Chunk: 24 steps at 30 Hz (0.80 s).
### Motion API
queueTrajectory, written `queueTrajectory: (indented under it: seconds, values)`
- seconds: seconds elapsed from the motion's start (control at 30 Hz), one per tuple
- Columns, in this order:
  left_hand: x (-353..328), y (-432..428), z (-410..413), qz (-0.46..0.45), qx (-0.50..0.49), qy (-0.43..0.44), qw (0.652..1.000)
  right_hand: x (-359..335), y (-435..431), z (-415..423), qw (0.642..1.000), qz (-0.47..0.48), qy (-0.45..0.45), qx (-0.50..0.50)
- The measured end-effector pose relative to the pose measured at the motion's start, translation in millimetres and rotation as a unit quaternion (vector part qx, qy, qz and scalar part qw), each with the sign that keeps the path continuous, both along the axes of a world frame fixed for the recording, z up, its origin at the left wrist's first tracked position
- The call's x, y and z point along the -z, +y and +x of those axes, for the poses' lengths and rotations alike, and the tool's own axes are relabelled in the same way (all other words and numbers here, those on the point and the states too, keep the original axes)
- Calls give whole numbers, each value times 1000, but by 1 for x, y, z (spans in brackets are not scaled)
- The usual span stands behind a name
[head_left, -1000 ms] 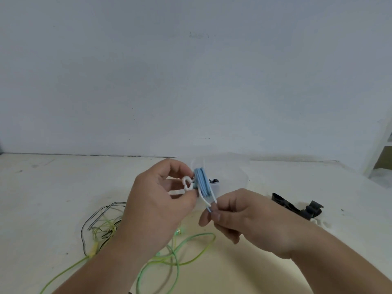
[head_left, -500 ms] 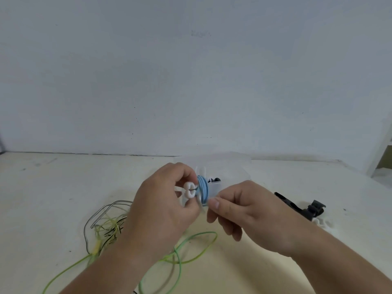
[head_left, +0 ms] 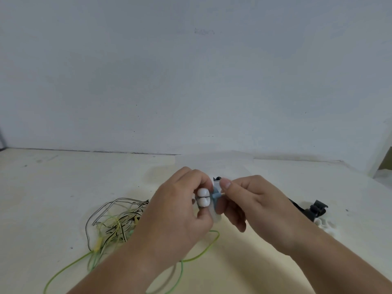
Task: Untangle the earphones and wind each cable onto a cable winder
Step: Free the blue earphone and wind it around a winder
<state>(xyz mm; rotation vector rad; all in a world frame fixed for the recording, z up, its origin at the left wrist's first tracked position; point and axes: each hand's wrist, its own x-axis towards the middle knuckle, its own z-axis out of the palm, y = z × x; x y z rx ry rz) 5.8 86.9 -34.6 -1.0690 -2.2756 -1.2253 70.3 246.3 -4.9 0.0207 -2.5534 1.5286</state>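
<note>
one earphone looks nearly wound — left hand (head_left: 180, 211) grips the winder (head_left: 216, 217), right hand (head_left: 254, 202) pinches its plug (head_left: 216, 195); the green-and-black tangle (head_left: 118, 221) at left is not yet undone.

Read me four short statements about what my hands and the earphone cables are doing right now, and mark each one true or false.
1. The left hand holds the white cable winder, with two white earbuds showing beside it. True.
2. The right hand lies flat and idle on the table. False: it is raised, and its fingers pinch the small blue plug at the winder.
3. A tangle of green, yellow and black-and-white cables lies on the cream table, on the left hand's side. True.
4. The black plastic piece lies left of the tangle. False: it lies on the far right, beyond the right hand.
</note>
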Motion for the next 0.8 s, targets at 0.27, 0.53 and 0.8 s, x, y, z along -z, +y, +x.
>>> queueTrajectory:
  seconds: [0.27,0.53,0.8]
  values:
    - [3,1,0,5,3,21,1000,1,5,-2,998,-37,-39,-36]
    - [4,2,1,39,2,61,997,3,8,-3,994,-85,-50,-46]
    - [3,2,3,61,-14,83,995,4,4,-3,990,-131,-22,-39]
